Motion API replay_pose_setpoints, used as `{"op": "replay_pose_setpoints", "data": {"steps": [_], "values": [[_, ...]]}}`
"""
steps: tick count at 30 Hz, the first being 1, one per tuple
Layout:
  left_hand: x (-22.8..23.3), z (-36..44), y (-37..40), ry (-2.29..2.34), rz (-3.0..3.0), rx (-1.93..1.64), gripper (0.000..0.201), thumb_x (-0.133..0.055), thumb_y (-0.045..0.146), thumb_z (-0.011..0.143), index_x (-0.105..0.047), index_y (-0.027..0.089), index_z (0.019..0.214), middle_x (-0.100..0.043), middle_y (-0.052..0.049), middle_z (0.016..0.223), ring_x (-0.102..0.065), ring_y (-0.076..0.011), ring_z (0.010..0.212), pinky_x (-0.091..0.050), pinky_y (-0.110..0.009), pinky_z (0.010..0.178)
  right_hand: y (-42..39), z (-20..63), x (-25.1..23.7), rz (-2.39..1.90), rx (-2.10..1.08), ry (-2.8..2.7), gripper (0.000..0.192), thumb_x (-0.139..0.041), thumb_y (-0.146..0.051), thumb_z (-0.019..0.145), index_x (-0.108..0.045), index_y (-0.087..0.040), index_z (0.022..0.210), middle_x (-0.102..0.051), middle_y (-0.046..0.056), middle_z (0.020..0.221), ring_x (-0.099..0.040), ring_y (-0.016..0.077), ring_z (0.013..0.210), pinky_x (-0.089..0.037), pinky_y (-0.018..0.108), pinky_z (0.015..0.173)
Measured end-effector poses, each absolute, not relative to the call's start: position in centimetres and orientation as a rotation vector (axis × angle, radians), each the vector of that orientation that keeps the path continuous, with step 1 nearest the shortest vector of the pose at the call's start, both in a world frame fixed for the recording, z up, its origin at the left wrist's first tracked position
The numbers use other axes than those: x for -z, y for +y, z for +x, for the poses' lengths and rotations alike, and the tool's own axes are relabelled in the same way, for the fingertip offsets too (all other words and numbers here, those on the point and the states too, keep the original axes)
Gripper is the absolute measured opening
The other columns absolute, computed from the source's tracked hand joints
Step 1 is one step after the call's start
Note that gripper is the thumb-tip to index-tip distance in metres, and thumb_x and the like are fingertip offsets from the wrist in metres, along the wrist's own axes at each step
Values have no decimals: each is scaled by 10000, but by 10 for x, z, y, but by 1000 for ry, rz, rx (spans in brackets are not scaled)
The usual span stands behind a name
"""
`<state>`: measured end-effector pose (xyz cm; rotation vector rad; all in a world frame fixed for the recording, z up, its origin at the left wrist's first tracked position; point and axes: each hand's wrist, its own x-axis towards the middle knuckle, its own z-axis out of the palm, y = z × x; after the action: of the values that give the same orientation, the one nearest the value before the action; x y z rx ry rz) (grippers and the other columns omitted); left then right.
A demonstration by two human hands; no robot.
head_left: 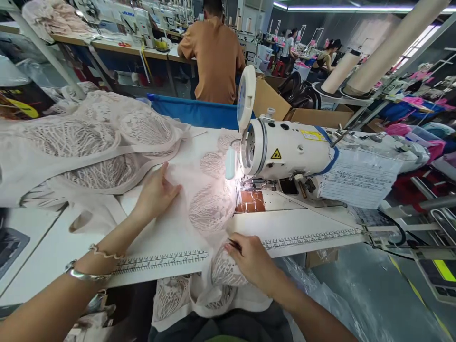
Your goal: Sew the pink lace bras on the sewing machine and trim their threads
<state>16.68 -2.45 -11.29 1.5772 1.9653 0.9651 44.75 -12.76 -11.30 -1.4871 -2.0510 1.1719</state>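
A pale pink lace bra [210, 209] lies on the white sewing table, its far edge under the lit needle area of the sewing machine [292, 147]. My left hand [156, 192] rests flat on the left edge of its fabric, thumb and fingers apart. Near the front edge of the table, my right hand [252, 259] is closed on the part of the bra hanging toward my lap. Something small, thin and dark shows between its fingertips; I cannot tell what it is. More lace cups [178, 294] of the same kind lie over my lap.
A heap of lace bras [89, 137] covers the table's left side. A printed ruler [164, 259] runs along the front edge. Behind stand a blue cloth bin [192, 111] and a cardboard box [272, 97]. Thread cones [340, 73] stand right; a person [217, 52] sits ahead.
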Motion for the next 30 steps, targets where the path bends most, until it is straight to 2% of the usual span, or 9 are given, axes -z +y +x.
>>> {"op": "replay_pose_setpoints", "data": {"steps": [3, 6, 9, 14, 16, 18, 20, 22, 30], "values": [[108, 166, -34, 2210, 1818, -951, 564, -659, 246, 850, -526, 99, 1379, -564, -217, 1272, -509, -474, 1252, -359, -703, 1039, -122, 459, 98, -1580, -1101, -2239, 187, -532, -228, 964, -641, -181, 819, -593, 1, 648, -522, 150, 578, -305, 250, 549], [115, 205, -53, 1830, 2343, -919, 248, -460, 221, 986, -670, 150, 1097, -649, -155, 1112, -615, -325, 1109, -484, -513, 977, -107, 470, 70, -1561, -1141, -2467, 185, -548, -226, 971, -691, -183, 863, -643, 19, 697, -554, 153, 606, -295, 239, 548], [131, 258, -64, 752, 2735, -504, 326, -395, 196, 1031, -641, 208, 1244, -662, -114, 1293, -579, -248, 1254, -446, -423, 1083, -82, 485, 34, -1425, -1124, -2660, 149, -611, -242, 958, -716, -176, 875, -686, 31, 775, -585, 151, 682, -320, 233, 609], [148, 301, -55, 766, 2785, -415, 606, -583, 380, 949, -444, 96, 1466, -446, -242, 1529, -370, -415, 1444, -331, -601, 1155, -44, 513, 18, -1510, -736, -2897, 230, -632, -203, 926, -669, -167, 702, -600, 4, 622, -478, 138, 580, -255, 265, 582], [146, 299, -44, 745, 2763, -508, 615, -609, 403, 931, -460, 80, 1433, -486, -258, 1470, -443, -393, 1381, -400, -564, 1114, -35, 515, 41, -1621, -469, -2758, 223, -539, -113, 933, -679, -176, 771, -647, 25, 711, -520, 154, 622, -267, 272, 599], [142, 294, -32, 675, 2730, -613, 408, -548, 373, 975, -570, 98, 1276, -608, -213, 1311, -574, -307, 1220, -496, -461, 1023, -29, 508, 73, -1697, -363, -2557, 216, -504, -71, 927, -685, -188, 913, -693, 47, 877, -582, 170, 709, -312, 263, 632], [140, 290, -22, 658, 2708, -658, 252, -435, 290, 1029, -639, 144, 1054, -691, -132, 1084, -642, -225, 1018, -543, -360, 903, -24, 497, 105, -1768, -365, -2338, 144, -528, -135, 953, -656, -191, 919, -704, 51, 911, -617, 179, 785, -357, 250, 661], [140, 292, -16, 712, 2708, -672, 300, -371, 210, 1039, -637, 168, 908, -687, -83, 915, -638, -195, 878, -546, -323, 814, -22, 488, 127, -1838, -339, -2182, 65, -603, -214, 934, -627, -199, 875, -712, 50, 905, -625, 186, 785, -364, 255, 651], [148, 304, -31, 1070, 2866, -792, 264, -371, 129, 1007, -599, 134, 874, -599, -139, 926, -550, -276, 905, -528, -435, 797, -20, 483, 140, -1607, -595, -1857, 156, -541, -298, 869, -480, -230, 743, -582, -33, 675, -531, 143, 628, -375, 249, 623]]}}
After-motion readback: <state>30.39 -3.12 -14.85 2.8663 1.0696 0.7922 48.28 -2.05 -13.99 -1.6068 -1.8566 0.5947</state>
